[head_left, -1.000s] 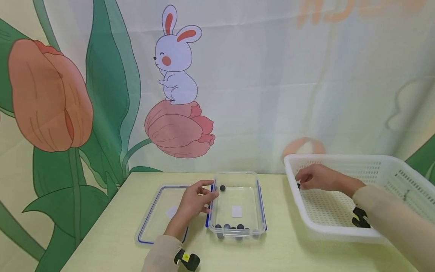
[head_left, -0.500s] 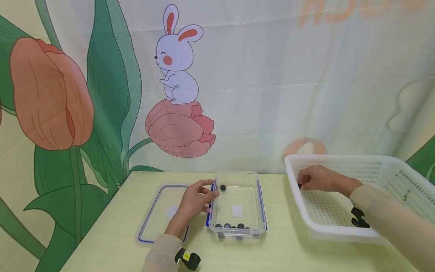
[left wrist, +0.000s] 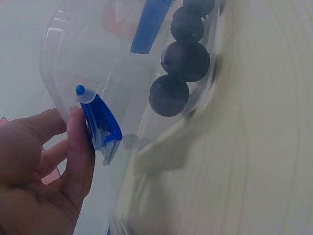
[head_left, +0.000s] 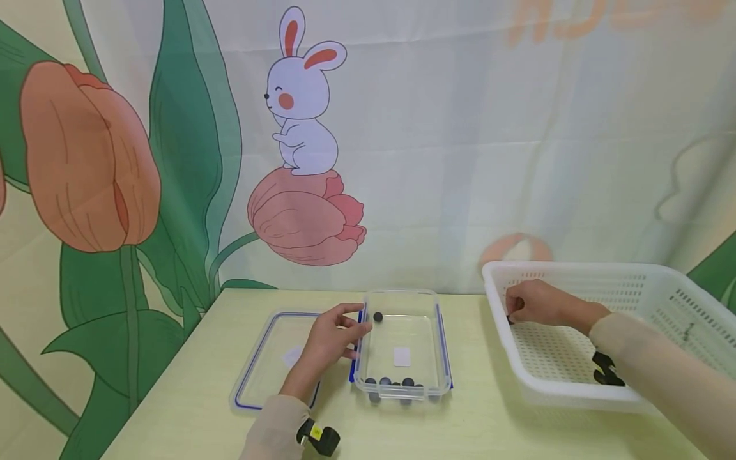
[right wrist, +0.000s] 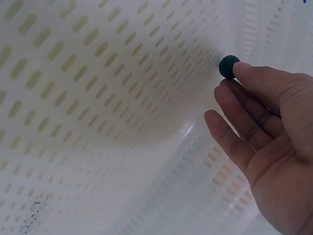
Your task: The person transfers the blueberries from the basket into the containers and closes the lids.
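My left hand (head_left: 329, 340) holds the left side of a clear plastic storage box (head_left: 444, 348), fingers and thumb at its rim. In the left wrist view they lie beside a blue latch (left wrist: 103, 122) that hangs unfastened. Several blueberries (left wrist: 186, 59) are gathered along the box's near end, and a lone blueberry (head_left: 377, 317) lies at its far left. Inside the white perforated basket (head_left: 508, 350), my right hand (head_left: 535, 302) reaches to the left wall. Its thumb and fingertips pinch one blueberry (right wrist: 227, 67) by the basket's inner corner.
A clear lid (head_left: 261, 358) with a blue seal lies flat left of the box, partly under my left forearm. The basket stands on the table's right side. Behind the table (head_left: 460, 425) hangs a printed cloth (head_left: 425, 160) with a rabbit and tulips.
My right hand has shifted slightly right and down along the basket's left wall, the blueberry at its fingertips. The left hand and box stay put; the whole view drifts slightly.
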Tool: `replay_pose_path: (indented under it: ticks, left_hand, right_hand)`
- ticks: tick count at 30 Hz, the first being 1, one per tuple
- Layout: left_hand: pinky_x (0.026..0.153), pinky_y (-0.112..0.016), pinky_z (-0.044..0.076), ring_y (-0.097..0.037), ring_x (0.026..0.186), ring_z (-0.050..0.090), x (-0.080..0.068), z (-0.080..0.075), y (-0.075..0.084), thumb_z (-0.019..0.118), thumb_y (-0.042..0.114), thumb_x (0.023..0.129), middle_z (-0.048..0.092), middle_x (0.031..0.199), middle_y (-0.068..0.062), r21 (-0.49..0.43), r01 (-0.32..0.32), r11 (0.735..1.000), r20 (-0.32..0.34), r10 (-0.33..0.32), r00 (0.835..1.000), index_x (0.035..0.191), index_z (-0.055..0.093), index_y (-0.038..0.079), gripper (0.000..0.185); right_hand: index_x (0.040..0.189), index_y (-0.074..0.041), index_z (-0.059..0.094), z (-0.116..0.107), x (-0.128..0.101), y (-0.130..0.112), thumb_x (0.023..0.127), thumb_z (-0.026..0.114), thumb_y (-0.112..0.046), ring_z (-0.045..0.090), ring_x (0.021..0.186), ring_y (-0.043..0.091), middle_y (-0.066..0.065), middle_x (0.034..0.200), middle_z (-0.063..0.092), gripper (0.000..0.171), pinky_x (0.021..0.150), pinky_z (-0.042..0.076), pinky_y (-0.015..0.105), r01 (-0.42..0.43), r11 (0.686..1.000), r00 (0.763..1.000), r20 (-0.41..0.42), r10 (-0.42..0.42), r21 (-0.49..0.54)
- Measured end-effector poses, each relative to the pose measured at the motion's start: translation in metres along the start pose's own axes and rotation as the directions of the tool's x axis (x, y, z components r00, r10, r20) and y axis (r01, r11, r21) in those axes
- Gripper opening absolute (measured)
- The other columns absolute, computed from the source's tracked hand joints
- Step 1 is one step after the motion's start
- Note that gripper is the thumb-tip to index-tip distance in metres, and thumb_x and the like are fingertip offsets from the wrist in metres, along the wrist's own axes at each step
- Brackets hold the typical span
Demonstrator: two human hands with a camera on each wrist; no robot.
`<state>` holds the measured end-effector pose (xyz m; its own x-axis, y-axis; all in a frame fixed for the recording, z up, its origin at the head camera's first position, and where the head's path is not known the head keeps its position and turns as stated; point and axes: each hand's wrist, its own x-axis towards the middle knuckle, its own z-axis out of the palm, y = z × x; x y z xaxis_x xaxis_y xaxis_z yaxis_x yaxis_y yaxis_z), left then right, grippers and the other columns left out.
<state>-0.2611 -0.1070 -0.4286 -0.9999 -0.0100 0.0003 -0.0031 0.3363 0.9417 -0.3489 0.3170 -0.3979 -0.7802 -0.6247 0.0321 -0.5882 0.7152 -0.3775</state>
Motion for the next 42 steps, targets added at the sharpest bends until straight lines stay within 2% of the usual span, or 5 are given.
replay_pose_path:
  ticks: [15,20,27,32,42]
  left_hand:
    - [0.064,-0.030,0.064,-0.022,0.084,0.068,0.002,0.001,0.000,0.081,0.020,0.097,0.061,0.106,-0.012,0.001,0.009,1.000,-0.002,-0.009,1.000,0.145,0.066,0.016,0.050]
    - [0.063,-0.029,0.063,-0.022,0.083,0.068,0.001,0.000,0.000,0.081,0.019,0.097,0.061,0.105,-0.012,0.001,0.000,1.000,-0.001,0.000,1.000,0.144,0.066,0.015,0.049]
    - [0.063,-0.029,0.063,-0.021,0.082,0.067,0.000,0.000,0.001,0.081,0.019,0.097,0.061,0.105,-0.011,0.000,-0.005,1.000,-0.002,0.005,1.000,0.145,0.066,0.015,0.050]
    - [0.063,-0.029,0.063,-0.022,0.082,0.067,0.000,0.000,0.000,0.081,0.019,0.097,0.061,0.104,-0.012,-0.001,0.003,1.000,-0.003,-0.003,1.000,0.144,0.066,0.015,0.050]
    - [0.064,-0.029,0.063,-0.022,0.082,0.067,0.000,0.000,0.000,0.080,0.019,0.098,0.061,0.105,-0.012,-0.002,0.000,1.000,0.003,0.000,1.000,0.145,0.065,0.015,0.050]
  right_hand:
    - [0.093,-0.006,0.070,-0.002,-0.001,0.000,0.085,0.080,0.002,0.057,0.076,0.007,-0.007,0.083,0.065,0.016,0.068,0.052,0.030,0.007,1.000,1.000,0.008,-0.007,-0.021]
    - [0.091,-0.010,0.075,-0.002,-0.002,-0.001,0.085,0.080,0.001,0.056,0.075,0.007,-0.008,0.082,0.067,0.013,0.067,0.051,0.029,0.004,1.000,0.999,0.032,-0.004,0.004]
    - [0.091,-0.009,0.075,-0.006,-0.003,-0.002,0.087,0.081,-0.003,0.063,0.081,0.009,-0.006,0.088,0.070,0.009,0.072,0.056,0.031,-0.022,1.000,0.999,0.047,0.021,0.021]
    - [0.094,-0.006,0.074,-0.015,-0.004,-0.009,0.090,0.078,-0.001,0.069,0.086,0.015,-0.002,0.092,0.072,0.008,0.076,0.059,0.034,-0.011,0.999,1.000,0.004,0.011,0.048]
    - [0.105,-0.004,0.074,-0.037,-0.011,-0.034,0.096,0.077,-0.007,0.072,0.091,0.021,0.000,0.097,0.075,0.009,0.077,0.059,0.039,-0.097,0.993,0.982,-0.156,0.106,0.070]
